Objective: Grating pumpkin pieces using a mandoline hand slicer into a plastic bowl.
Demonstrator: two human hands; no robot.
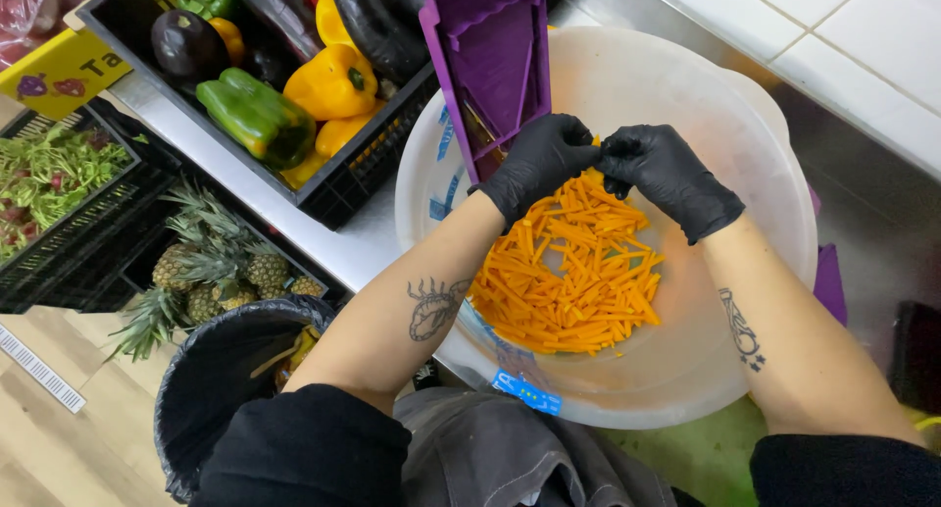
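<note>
Both gloved hands, the left hand (537, 164) and right hand (667, 174), are pinching a small carrot piece (594, 144) between fingertips above the carrot sticks (569, 272) in the plastic bowl (745, 125), beside the purple slicer (490, 56). Stiff, light, probably damp and slippery; gripping its ends looks safest.

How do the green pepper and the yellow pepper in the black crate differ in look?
The green pepper is long and lies on its side; the yellow pepper is blockier, with its green stem turned toward the camera. The green pepper lies at the crate's near edge, the yellow pepper closer to the middle. Both have glossy skin.
</note>
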